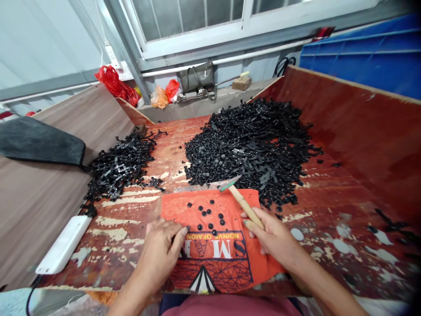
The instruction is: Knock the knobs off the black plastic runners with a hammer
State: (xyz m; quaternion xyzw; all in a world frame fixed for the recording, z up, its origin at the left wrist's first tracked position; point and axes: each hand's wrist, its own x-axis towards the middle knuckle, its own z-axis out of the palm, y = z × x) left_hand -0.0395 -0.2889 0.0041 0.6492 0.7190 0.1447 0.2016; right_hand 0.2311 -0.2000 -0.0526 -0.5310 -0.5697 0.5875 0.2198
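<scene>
An orange printed cloth (pixel 210 197) lies flat on the worn red tabletop, with several small round black pieces (pixel 204 213) scattered over its upper half. My right hand (pixel 268 228) grips the wooden handle of a small hammer (pixel 245 204), whose greenish metal head points up and left above the cloth's top edge. My left hand (pixel 161 245) rests on the cloth's left side, its thumb and fingertips near a black piece. The fingers curl downward, and whatever they may hold is hidden.
A large heap of black parts (pixel 250 140) lies behind the cloth, a smaller heap (pixel 120 164) at the left. A white power strip (pixel 64 245) sits front left. Wooden boards (pixel 355 114) wall both sides; a blue crate (pixel 362 57) stands back right.
</scene>
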